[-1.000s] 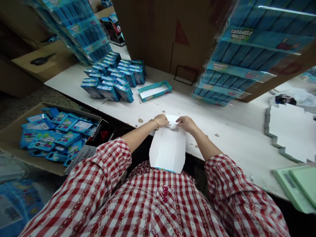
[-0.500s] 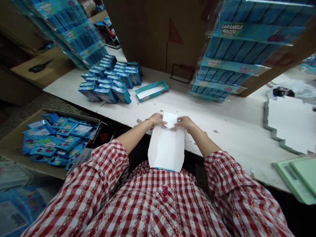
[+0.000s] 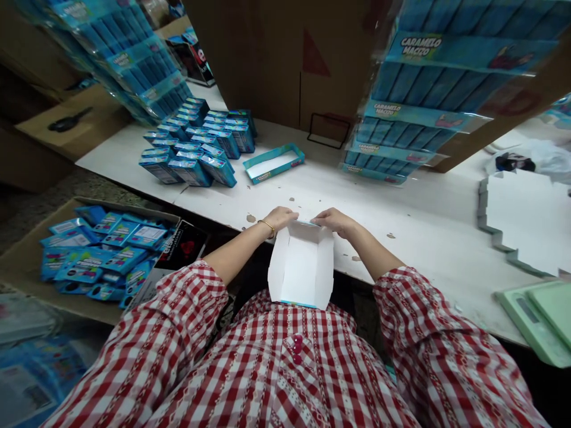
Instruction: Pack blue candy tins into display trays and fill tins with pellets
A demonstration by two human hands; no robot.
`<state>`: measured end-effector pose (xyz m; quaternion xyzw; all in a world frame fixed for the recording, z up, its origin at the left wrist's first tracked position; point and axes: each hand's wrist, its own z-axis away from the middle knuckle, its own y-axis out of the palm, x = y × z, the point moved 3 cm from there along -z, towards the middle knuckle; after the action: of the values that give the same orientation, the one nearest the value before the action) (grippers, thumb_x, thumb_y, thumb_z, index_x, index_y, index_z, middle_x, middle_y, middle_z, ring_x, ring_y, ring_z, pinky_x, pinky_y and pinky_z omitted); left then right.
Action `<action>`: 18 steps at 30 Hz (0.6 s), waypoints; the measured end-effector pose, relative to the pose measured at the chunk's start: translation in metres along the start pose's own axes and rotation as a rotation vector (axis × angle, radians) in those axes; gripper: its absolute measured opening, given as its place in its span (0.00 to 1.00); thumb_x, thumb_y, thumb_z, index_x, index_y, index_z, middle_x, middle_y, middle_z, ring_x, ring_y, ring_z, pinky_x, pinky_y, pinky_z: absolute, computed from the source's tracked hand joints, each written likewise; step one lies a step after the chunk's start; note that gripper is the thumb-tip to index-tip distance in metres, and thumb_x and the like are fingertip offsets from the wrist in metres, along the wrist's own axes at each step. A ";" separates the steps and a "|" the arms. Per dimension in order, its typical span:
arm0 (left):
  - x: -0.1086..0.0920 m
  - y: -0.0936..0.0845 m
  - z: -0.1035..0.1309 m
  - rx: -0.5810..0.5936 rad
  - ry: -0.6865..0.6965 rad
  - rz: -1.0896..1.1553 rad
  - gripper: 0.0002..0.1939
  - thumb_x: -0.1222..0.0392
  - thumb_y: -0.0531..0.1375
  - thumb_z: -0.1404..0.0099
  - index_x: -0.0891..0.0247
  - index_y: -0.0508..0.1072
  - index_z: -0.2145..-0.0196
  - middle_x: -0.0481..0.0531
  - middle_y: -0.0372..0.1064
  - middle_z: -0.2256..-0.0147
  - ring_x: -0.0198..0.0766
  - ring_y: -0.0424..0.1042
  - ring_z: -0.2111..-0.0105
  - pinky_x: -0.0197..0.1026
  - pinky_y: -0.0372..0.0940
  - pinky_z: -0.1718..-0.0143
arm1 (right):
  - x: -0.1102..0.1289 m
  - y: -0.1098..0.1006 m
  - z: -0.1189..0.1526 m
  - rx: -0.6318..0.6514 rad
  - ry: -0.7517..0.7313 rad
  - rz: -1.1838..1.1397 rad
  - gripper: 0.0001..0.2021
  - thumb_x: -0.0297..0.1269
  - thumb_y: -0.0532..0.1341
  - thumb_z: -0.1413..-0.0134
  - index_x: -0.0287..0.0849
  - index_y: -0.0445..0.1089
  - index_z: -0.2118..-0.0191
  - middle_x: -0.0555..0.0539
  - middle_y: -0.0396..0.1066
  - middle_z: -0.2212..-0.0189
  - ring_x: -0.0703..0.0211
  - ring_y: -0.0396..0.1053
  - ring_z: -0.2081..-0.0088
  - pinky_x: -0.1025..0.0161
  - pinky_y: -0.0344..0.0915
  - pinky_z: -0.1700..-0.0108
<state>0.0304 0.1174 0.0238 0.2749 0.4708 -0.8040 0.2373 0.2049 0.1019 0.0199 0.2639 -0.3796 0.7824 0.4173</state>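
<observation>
A partly folded cardboard tray (image 3: 301, 267), white inside with a thin blue edge, leans between my body and the table's front edge. My left hand (image 3: 282, 219) is closed on the far left corner of it, fingers pinching the end wall. On the far right corner my right hand (image 3: 333, 220) pinches the same end. The side walls slant upward, and the near end lies against my checked shirt. Beyond my hands on the table rests a finished blue tray (image 3: 273, 163) with a white bottom.
Small blue boxes (image 3: 196, 145) stand grouped at the back left. Wrapped stacks of filled trays (image 3: 401, 113) rise at the right and far left. A carton of blue packets (image 3: 107, 249) sits lower left. Flat white cardboard (image 3: 526, 220) and a green scale (image 3: 535, 318) lie right.
The far end flap, which stood up white between my hands, is now folded over, showing a thin blue edge. Both hands have turned and remain at the far corners.
</observation>
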 end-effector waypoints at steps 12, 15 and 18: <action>-0.017 0.003 0.000 -0.063 0.073 -0.284 0.16 0.63 0.51 0.41 0.66 0.75 0.60 0.57 0.72 0.57 0.44 0.69 0.55 0.38 0.61 0.54 | 0.009 0.011 -0.008 -0.120 -0.135 0.290 0.12 0.36 0.58 0.52 0.39 0.76 0.64 0.49 0.74 0.71 0.63 0.68 0.68 0.69 0.61 0.67; -0.007 0.004 -0.003 -0.033 0.076 -0.261 0.15 0.59 0.56 0.44 0.64 0.76 0.61 0.54 0.74 0.60 0.43 0.71 0.58 0.37 0.63 0.56 | 0.021 0.010 -0.006 -0.016 -0.227 0.623 0.11 0.38 0.59 0.50 0.42 0.76 0.63 0.50 0.74 0.71 0.63 0.68 0.69 0.70 0.61 0.69; -0.009 0.006 -0.003 -0.010 0.113 -0.365 0.15 0.58 0.60 0.48 0.62 0.77 0.62 0.55 0.74 0.62 0.44 0.72 0.60 0.38 0.64 0.57 | 0.038 0.018 -0.006 0.029 -0.314 1.016 0.12 0.38 0.59 0.51 0.43 0.75 0.61 0.45 0.75 0.66 0.59 0.70 0.65 0.68 0.63 0.66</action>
<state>0.0410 0.1190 0.0248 0.2284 0.5293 -0.8148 0.0619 0.1700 0.1177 0.0371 0.1665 -0.5065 0.8423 -0.0797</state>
